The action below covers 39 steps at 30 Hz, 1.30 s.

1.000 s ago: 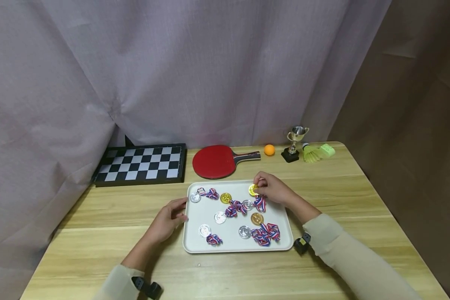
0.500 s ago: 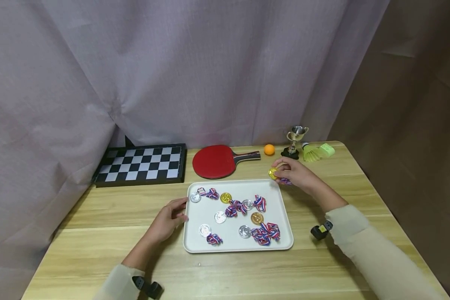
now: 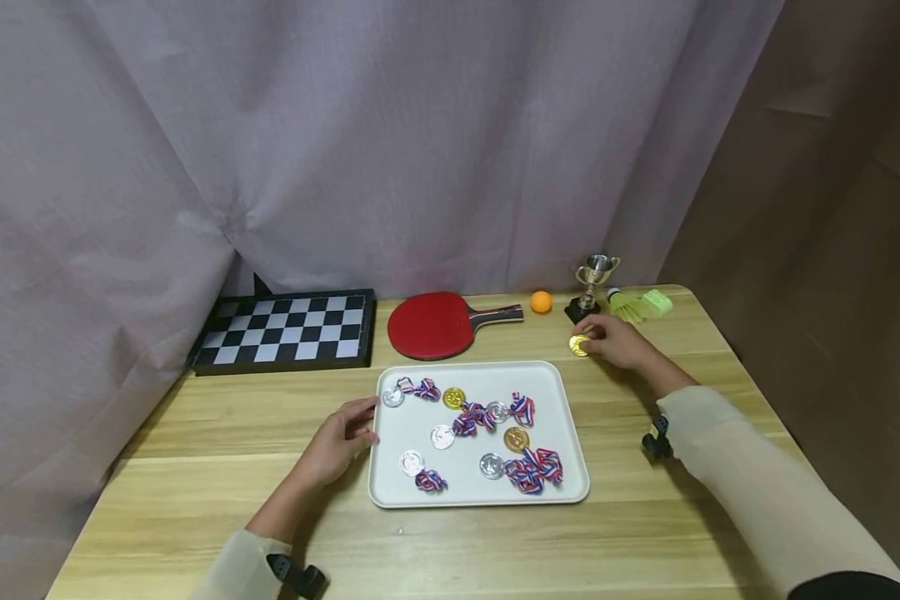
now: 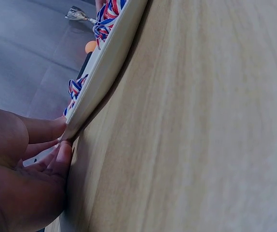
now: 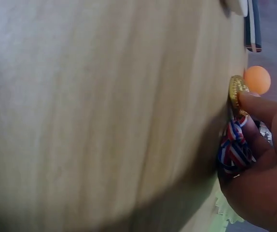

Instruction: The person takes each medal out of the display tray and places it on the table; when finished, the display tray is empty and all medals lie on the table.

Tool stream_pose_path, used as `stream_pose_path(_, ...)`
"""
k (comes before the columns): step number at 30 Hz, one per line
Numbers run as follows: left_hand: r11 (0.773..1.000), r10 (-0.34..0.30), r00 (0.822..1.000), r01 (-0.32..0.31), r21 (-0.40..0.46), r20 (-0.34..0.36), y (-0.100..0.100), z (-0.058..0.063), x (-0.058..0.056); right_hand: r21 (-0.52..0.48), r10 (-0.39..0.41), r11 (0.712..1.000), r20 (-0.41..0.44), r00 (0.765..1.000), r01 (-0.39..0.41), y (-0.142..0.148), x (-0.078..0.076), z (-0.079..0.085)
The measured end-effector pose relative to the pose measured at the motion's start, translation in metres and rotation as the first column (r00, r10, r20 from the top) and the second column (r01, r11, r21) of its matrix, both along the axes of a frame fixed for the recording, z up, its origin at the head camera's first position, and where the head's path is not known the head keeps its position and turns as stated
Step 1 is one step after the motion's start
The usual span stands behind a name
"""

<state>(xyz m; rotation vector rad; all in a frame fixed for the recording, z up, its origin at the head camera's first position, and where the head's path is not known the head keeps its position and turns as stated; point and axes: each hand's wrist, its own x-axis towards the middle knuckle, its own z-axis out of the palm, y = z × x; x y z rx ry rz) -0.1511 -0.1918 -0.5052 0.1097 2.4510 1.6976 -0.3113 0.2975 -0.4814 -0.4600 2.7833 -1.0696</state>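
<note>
At the left rim of the white tray [image 3: 397,492], my left hand [image 3: 330,446] holds the edge between thumb and fingers; the left wrist view shows the fingertips [image 4: 63,157] against the rim. My right hand [image 3: 618,343] pinches a gold medal [image 3: 579,345] on or just above the wood, right of the tray and in front of the trophy. Its striped ribbon [image 5: 236,147] is bunched under the palm. On the tray lie several silver medals [image 3: 442,437], a yellow-gold medal [image 3: 453,398] and a bronze-gold medal [image 3: 517,439], with crumpled red, white and blue ribbons [image 3: 532,472].
Along the back of the table [image 3: 682,450] are a checkered board [image 3: 292,329], a red table tennis bat [image 3: 431,325], an orange ball [image 3: 541,302], a small trophy [image 3: 594,275], a yellow shuttlecock [image 3: 627,307] and a pale green block [image 3: 656,302]. A grey curtain [image 3: 420,150] hangs behind.
My right hand has lifted the gold medal off the tray's back right corner and carried it right, down to the table near the trophy. The left hand has stayed at the rim.
</note>
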Motion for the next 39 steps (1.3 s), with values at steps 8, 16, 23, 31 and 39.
stream_pose_path(8, 1.000, 0.019, 1.000, -0.019, -0.003, 0.010, 0.000, -0.003, -0.002, 0.060, -0.030, 0.998, -0.048, 0.998, 0.032, 0.000, -0.001, -0.009)
stream_pose_path(16, 1.000, 0.016, 1.000, -0.016, -0.001, 0.007, 0.000, -0.002, -0.001, 0.058, -0.026, 0.998, -0.065, 0.998, 0.030, -0.001, 0.003, -0.009)
stream_pose_path(23, 1.000, 0.010, 1.000, -0.010, 0.000, 0.000, 0.000, -0.001, 0.000, 0.066, -0.020, 0.998, -0.058, 0.998, 0.024, -0.002, 0.010, 0.000)
stream_pose_path(31, 1.000, 0.018, 1.000, -0.018, -0.003, 0.006, 0.001, -0.001, 0.001, 0.086, 0.021, 0.996, -0.082, 0.996, -0.014, -0.018, 0.034, 0.021)
stream_pose_path(39, 1.000, 0.018, 1.000, -0.018, -0.003, 0.014, 0.001, -0.001, 0.000, 0.007, 0.101, 0.995, -0.071, 0.992, -0.101, -0.062, 0.066, 0.030)
